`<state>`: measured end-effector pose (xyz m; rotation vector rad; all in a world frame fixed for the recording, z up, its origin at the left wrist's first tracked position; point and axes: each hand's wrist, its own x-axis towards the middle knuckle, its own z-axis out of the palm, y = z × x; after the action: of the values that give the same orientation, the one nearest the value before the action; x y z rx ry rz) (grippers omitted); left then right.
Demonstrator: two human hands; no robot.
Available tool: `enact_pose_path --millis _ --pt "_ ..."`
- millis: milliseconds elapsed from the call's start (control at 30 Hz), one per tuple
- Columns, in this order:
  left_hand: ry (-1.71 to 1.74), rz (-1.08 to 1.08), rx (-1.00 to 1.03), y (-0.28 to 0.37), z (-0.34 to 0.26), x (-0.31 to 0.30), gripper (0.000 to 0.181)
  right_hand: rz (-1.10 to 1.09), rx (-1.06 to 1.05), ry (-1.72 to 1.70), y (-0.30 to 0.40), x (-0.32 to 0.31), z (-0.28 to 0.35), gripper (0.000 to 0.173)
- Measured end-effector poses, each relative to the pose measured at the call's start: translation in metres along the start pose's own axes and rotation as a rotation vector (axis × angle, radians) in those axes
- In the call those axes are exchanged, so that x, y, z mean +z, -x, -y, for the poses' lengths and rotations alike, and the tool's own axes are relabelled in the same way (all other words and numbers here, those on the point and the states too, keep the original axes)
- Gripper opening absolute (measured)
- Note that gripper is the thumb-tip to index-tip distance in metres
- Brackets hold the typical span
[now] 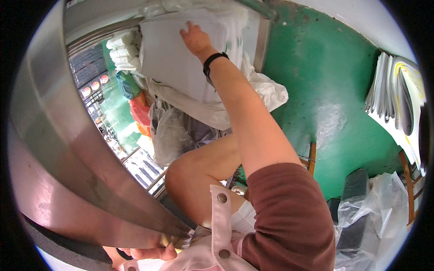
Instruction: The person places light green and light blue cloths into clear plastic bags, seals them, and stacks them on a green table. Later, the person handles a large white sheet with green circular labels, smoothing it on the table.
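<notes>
My right hand (pixel 196 39), with a black wristband, reaches out over a stack of thin white sheets (pixel 173 64). Its fingers are spread and grip nothing; whether the fingertips touch the top sheet cannot be told. White plastic wrapping (pixel 200 113) is folded down around the stack's near side. Low in the picture, my left hand (pixel 152 253) is close to my body, beside the edge of a broad stainless-steel surface (pixel 78 149). Its thumb points up and the other fingers are partly hidden, so what they hold is unclear.
A clear plastic bag (pixel 173 130) with dark contents sits below the stack. Folded white and grey sheets (pixel 395 95) stand at the right, above a plastic-wrapped dark roll (pixel 354 210). Wooden legs (pixel 312 157) rise from the green floor (pixel 325 78). Red plastic (pixel 139 110) lies beyond the steel surface.
</notes>
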<state>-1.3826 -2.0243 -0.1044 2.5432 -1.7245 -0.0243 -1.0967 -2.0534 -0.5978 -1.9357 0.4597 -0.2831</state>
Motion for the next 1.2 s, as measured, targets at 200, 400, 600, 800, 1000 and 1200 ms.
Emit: enact_pose_path --millis 200,400,600,800,1000,1200 --pt "-0.003 -0.019 -0.009 0.008 0.002 0.001 0.081 -0.107 0.577 0.183 -0.013 -0.063 0.003 0.035" --pt "-0.01 -0.014 -0.008 -0.002 -0.003 0.002 0.08 -0.062 0.045 0.05 -0.013 -0.036 -0.012 0.021" --pt "-0.007 -0.035 -0.028 0.003 -0.003 0.002 0.079 -0.164 -0.092 -0.421 0.048 -0.017 0.041 0.021" --pt "-0.007 -0.046 -0.02 0.007 -0.004 -0.001 0.079 0.117 0.176 -0.142 0.06 -0.022 0.026 0.025" --pt "-0.004 -0.06 -0.004 0.003 -0.002 0.005 0.078 -0.273 0.174 0.357 0.021 -0.027 -0.017 0.021" --pt "-0.002 -0.066 -0.037 0.006 -0.004 0.008 0.077 0.206 0.129 0.515 0.011 -0.058 -0.004 0.024"
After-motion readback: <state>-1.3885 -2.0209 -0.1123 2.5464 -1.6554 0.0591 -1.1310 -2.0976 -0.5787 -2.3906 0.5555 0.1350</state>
